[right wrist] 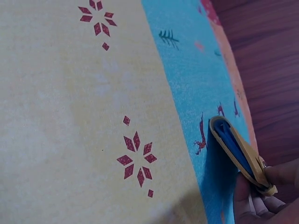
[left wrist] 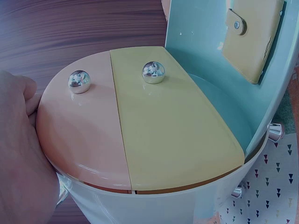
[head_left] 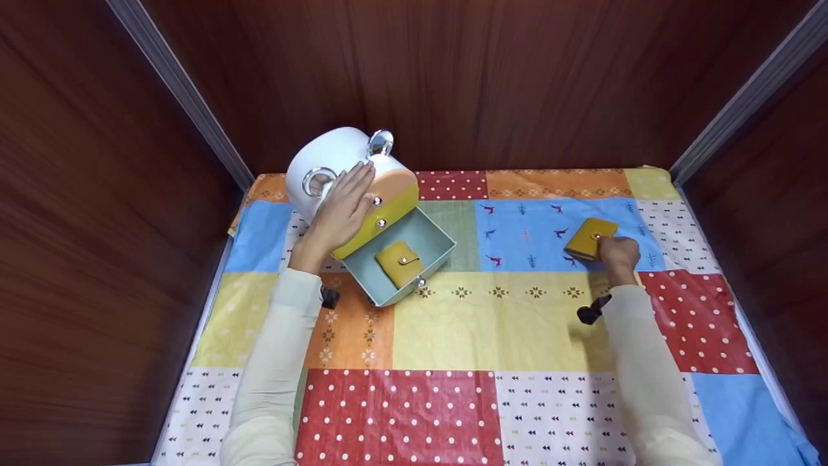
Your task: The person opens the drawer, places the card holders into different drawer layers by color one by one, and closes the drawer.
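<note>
A small white drawer cabinet (head_left: 333, 152) with round silver ears stands at the back left. Its orange and yellow drawer fronts are closed, while the bottom mint-green drawer (head_left: 436, 255) is pulled out. Inside that drawer lies a mustard-yellow wallet (head_left: 396, 262) with a snap strap, also visible as a wallet (left wrist: 254, 37) in the left wrist view. My left hand (head_left: 339, 217) rests on the cabinet's top with fingers extended. Over at the right, my right hand (head_left: 619, 254) pinches another mustard-yellow wallet (head_left: 590, 238) by its strap side. In the right wrist view that folded wallet (right wrist: 238, 149) shows a blue inside.
A patchwork-patterned cloth (head_left: 479, 330) covers the table. Dark brown wood panels (head_left: 491, 84) rise behind it and on both sides. Silver knobs (head_left: 381, 223) stick out from the drawer fronts.
</note>
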Available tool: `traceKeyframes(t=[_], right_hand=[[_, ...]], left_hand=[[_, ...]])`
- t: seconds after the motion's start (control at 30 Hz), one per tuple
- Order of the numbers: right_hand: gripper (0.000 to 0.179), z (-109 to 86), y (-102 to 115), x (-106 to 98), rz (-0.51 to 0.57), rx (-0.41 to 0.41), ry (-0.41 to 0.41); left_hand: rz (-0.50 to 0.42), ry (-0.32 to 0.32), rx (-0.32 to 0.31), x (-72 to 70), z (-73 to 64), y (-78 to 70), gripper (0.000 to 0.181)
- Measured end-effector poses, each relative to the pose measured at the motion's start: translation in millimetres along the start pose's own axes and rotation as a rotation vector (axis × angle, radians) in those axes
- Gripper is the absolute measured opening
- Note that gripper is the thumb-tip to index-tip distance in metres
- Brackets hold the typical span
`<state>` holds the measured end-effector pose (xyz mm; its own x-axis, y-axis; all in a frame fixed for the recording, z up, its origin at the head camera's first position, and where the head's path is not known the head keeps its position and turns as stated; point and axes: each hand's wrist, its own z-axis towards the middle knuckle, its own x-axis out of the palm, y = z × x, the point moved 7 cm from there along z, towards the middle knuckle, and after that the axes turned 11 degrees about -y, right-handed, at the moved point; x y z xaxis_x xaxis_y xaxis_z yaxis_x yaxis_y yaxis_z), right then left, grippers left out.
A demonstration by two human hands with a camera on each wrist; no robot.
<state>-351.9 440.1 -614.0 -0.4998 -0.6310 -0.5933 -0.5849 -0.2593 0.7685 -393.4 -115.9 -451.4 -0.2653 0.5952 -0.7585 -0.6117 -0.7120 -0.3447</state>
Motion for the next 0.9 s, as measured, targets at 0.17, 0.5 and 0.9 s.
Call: traceKeyframes(t=[0.17,0.5,0.9], right_hand=[[0.055,1.5,0.8,1.5,0.041,-0.009,-0.001],[0.055,-3.6,10.2,5.3,0.106,-0.027,0.031],[0.051,-15.4,26.4,5.7,0.171,-0.092,0.053]], left_hand=[[-0.004,-0.003,0.007,0.1,-0.2,-0.7,0.048],[-0.002,0.003,-0.001,-0.1,0.1,-1.7,0.048],[0.007,0.013,-0.005,0.2,0.2,-0.5,0.049]])
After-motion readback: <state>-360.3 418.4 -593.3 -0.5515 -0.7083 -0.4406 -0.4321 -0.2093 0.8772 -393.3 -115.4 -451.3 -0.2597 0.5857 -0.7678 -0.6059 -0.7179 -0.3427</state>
